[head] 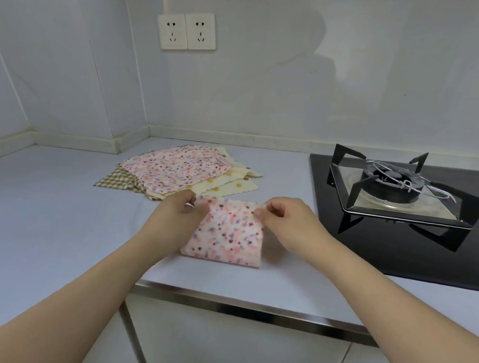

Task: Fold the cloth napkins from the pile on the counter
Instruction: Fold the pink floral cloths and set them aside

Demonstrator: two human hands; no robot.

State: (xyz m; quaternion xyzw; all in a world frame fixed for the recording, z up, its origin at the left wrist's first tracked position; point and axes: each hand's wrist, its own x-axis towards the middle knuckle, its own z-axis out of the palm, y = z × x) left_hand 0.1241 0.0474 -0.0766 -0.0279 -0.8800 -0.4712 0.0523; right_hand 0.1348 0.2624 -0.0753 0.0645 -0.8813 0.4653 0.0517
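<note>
a pale counter (pixel 40 213) runs across the view, with both bare forearms reaching in from the bottom. the left hand (pixel 178 209) and the right hand (pixel 285 219) hold one napkin (pixel 227 235) between them, white with small pink, red and purple flecks. it is already folded into a small rectangle. its near folded edge rests on the counter, close to the front edge, and its far edge is lifted a little. the left hand's thumb and fingers are pinched together on the far left corner, and the right hand's are pinched on the far right corner.

just beyond the hands lies the pile (pixel 178 169) of unfolded napkins, spread flat and overlapping. the top one has the same pink flecked print. under it a cream one with yellow dots and a wavy edge sticks out to the right, and a brown checked one shows at the left. the pile sits near the back corner of the counter.

to the right, a black glass stove (pixel 407 256) is set into the counter, with a burner (pixel 393 185) under a black grate. two wall sockets (pixel 187 30) sit on the white wall above the pile. white cupboard doors (pixel 230 360) show below the counter's edge.
</note>
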